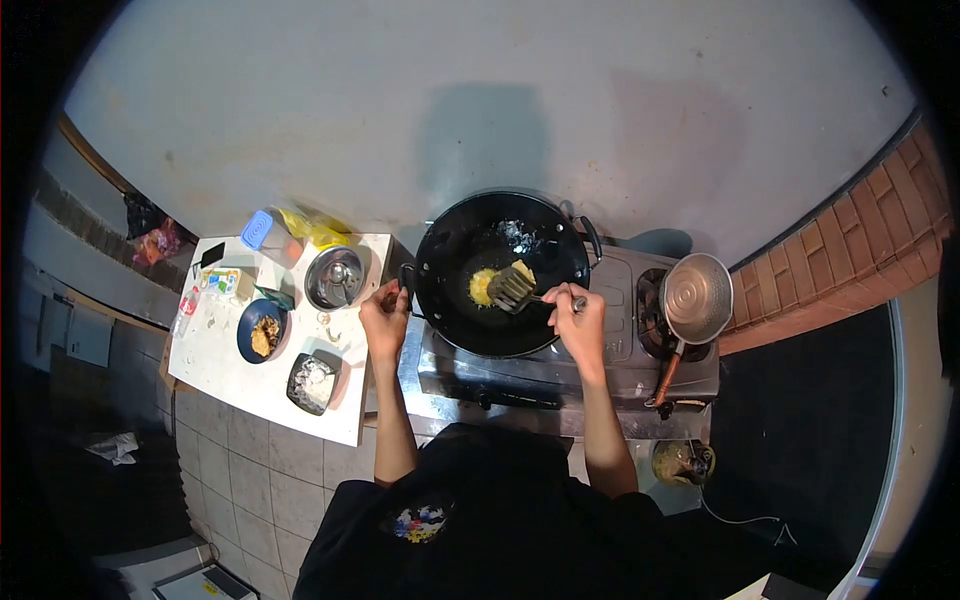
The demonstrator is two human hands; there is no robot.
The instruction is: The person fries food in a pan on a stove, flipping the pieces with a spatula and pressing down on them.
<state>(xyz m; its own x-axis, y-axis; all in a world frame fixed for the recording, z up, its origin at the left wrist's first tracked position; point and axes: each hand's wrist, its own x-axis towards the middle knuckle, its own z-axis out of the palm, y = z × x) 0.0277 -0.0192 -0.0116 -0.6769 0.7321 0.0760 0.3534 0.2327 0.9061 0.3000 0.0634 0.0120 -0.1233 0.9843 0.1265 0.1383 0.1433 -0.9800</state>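
A black wok (450,325) with two side handles sits on the left side of the gas stove. My left hand (384,312) is closed around the wok's left handle. In my right hand (578,318) is a slotted spatula (512,290), its blade down inside the wok. Yellow frying food (482,287) lies under and beside the blade, partly covered by it. Bubbling oil (518,236) glints near the far wall of the wok.
Right of the wok, a hammered saucepan (697,298) rests on the other burner, handle toward me. The white table (310,418) at left bears a steel bowl (335,278), a dark plate of fried food (247,345), a square dish of white flour (312,383) and a blue-lidded container (262,232).
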